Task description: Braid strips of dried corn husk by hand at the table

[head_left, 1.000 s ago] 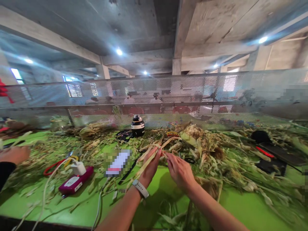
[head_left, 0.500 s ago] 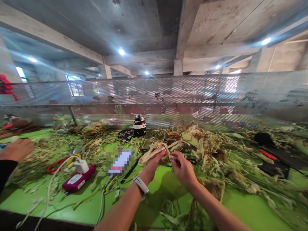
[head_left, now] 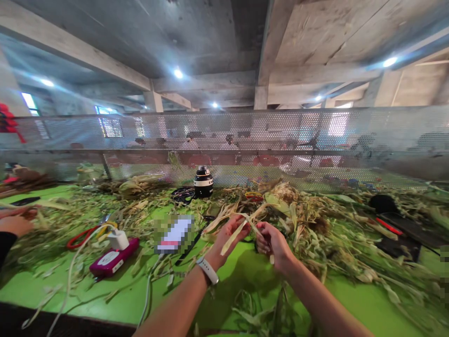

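Strips of dried corn husk [head_left: 233, 238] lie across my left hand [head_left: 219, 242], whose fingers are curled round them; a white watch sits on that wrist. Close on its right, my right hand [head_left: 275, 244] has its thumb and forefinger pinched on the end of a pale husk strip, with the other fingers folded in. A small pale bit shows below those fingers. Longer husk strips [head_left: 219, 219] fan out behind both hands. What lies inside the left palm is partly hidden.
Loose husks [head_left: 315, 220] cover much of the green table [head_left: 105, 311]. Left of me lie a phone [head_left: 175, 235], a magenta power strip [head_left: 114, 258] with a white charger [head_left: 118, 240], and red-handled scissors [head_left: 82, 238]. A black bottle [head_left: 203, 182] stands ahead. A co-worker's hand [head_left: 16, 223] is far left.
A pale husk strip now hangs across my left hand towards the wrist, and that palm has turned upward. My right hand has shifted slightly right. The co-worker's hand has moved left.
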Demonstrator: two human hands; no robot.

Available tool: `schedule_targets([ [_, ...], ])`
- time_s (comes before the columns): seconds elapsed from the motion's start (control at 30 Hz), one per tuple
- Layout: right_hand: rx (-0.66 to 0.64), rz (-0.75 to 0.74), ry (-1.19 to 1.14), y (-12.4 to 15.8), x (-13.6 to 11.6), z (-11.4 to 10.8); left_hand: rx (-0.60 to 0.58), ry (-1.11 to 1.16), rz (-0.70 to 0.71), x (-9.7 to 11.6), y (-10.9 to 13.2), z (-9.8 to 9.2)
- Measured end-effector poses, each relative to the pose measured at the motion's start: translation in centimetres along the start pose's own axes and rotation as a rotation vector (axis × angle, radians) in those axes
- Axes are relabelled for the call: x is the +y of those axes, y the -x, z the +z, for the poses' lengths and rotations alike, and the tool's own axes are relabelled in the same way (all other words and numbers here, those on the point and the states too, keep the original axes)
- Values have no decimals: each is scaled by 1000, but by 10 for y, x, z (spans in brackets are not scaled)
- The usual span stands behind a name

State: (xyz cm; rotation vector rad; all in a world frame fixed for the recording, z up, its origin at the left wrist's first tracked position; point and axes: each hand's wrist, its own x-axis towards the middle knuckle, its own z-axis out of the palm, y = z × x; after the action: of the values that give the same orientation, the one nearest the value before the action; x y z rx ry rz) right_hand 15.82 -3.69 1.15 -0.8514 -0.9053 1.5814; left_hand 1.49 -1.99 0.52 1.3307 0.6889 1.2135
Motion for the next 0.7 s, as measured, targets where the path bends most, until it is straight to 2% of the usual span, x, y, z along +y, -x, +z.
schedule_targets([
  [0.07,0,61,-10,0,-1,0,-5,42,-19,-4,-2,0],
  [0.2,43,25,81,-1,3,3,30,75,-30,-12,-7,-3],
  [0.37,44,38,183,-2,4,1,25,-5,-41,-15,-9,-7],
  [0.47,30,14,208,-5,1,-3,-2,-209,30,-11,-7,-8],
  [0.57,34,-7,156,-7,-1,-6,-31,-559,204,-5,-4,-10],
  [0.63,28,4,91,-8,-2,-8,19,-734,282,-3,-3,-13],
  [0.7,15,11,13,-7,-4,-9,128,-853,283,-4,-4,-18],
])
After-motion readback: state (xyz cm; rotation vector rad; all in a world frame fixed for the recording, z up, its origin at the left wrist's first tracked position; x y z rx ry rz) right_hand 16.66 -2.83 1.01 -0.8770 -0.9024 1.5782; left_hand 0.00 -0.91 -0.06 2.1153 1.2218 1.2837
